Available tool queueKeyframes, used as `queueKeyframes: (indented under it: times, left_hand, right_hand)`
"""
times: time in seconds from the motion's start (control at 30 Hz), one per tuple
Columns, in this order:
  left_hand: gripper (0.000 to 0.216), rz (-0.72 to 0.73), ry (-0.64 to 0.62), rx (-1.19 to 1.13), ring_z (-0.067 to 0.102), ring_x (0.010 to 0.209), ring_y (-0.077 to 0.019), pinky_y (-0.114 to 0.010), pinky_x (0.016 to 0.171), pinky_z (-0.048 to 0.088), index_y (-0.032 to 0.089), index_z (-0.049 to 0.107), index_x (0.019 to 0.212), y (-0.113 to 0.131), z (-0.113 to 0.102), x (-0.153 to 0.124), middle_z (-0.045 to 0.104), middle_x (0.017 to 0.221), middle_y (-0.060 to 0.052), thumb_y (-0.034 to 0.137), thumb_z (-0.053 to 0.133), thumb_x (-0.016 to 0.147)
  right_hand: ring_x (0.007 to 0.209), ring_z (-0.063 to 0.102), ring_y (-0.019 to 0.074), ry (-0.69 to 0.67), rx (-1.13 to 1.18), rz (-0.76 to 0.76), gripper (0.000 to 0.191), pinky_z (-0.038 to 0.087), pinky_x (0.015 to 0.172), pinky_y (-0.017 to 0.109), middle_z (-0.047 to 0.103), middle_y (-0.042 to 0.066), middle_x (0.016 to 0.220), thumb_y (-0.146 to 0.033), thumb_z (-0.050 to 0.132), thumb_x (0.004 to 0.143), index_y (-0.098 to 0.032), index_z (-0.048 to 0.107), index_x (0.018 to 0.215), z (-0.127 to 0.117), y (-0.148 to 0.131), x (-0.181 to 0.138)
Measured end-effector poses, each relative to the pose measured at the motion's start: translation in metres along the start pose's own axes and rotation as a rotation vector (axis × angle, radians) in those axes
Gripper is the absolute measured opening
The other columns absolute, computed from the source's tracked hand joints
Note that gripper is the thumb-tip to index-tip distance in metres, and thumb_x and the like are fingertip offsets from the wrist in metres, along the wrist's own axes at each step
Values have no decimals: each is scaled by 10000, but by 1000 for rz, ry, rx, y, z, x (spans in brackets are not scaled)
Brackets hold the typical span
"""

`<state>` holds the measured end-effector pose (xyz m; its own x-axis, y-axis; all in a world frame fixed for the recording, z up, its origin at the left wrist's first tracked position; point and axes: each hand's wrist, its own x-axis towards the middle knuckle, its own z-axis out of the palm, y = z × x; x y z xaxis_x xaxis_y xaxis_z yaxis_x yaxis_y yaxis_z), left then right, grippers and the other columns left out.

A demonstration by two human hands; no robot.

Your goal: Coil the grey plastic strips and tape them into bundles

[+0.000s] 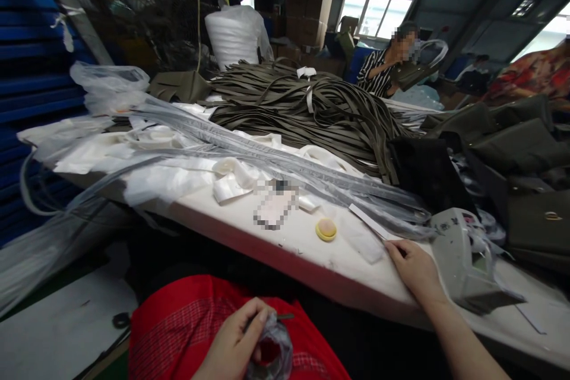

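Low over the red apron, my left hand is closed on a plastic-wrapped strap. The strap curls into a loop, and a short dark olive end sticks out past my thumb. On the table, my right hand pinches the near end of a thin white strip. A piece of clear film lies beside those fingers. Left of them sits a round yellow container, and farther left is a pale, phone-shaped object, blurred out.
Long plastic-wrapped straps run across the white table. Behind them is a big heap of olive straps. A grey tape dispenser stands right of my hand, near olive bags. Across the table a person handles a bag.
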<state>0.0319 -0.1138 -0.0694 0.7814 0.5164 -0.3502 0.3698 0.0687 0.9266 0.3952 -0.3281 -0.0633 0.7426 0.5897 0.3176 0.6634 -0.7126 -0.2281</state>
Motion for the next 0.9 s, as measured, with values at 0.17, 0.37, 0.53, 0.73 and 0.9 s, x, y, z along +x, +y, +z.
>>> queueKeyframes:
  times: [0.17, 0.37, 0.53, 0.73, 0.9]
  left_hand:
    - [452, -4, -5, 4, 496, 526, -108, -201, 510, 372, 175, 587, 824, 2, -1, -1, 536, 661, 23, 599, 438, 874]
    - [424, 14, -6, 11, 504, 537, -112, -204, 508, 367, 179, 561, 803, 0, -3, -3, 525, 664, 24, 576, 438, 886]
    - [405, 9, -23, 2, 491, 526, -105, -207, 521, 366, 180, 553, 813, 1, -3, -4, 521, 662, 30, 555, 427, 901]
    - [414, 9, -26, -2, 494, 529, -108, -210, 527, 376, 179, 552, 808, 3, -3, -4, 522, 668, 30, 565, 428, 892]
    - [422, -4, -28, -13, 501, 542, -112, -212, 540, 388, 179, 563, 814, 7, -4, -5, 527, 670, 30, 575, 434, 886]
  right_hand:
    - [775, 650, 251, 1, -58, -25, 296, 452, 700, 350, 716, 81, 848, -357, 453, 919, -193, 683, 830, -2, 2, 13]
    - [735, 614, 216, 314, -230, -186, 255, 399, 674, 319, 695, 62, 832, -359, 494, 925, -193, 665, 837, -25, -18, 6]
    - [748, 596, 195, 276, -340, -373, 243, 383, 680, 306, 686, 48, 799, -314, 506, 939, -199, 673, 806, -21, -43, -4]
    - [760, 614, 182, 81, -151, -246, 286, 419, 678, 290, 682, 30, 814, -378, 507, 929, -222, 702, 789, 2, -48, -6]
    - [755, 629, 196, 44, -62, -173, 332, 441, 679, 301, 687, 39, 813, -430, 493, 919, -222, 699, 763, -1, -45, -2]
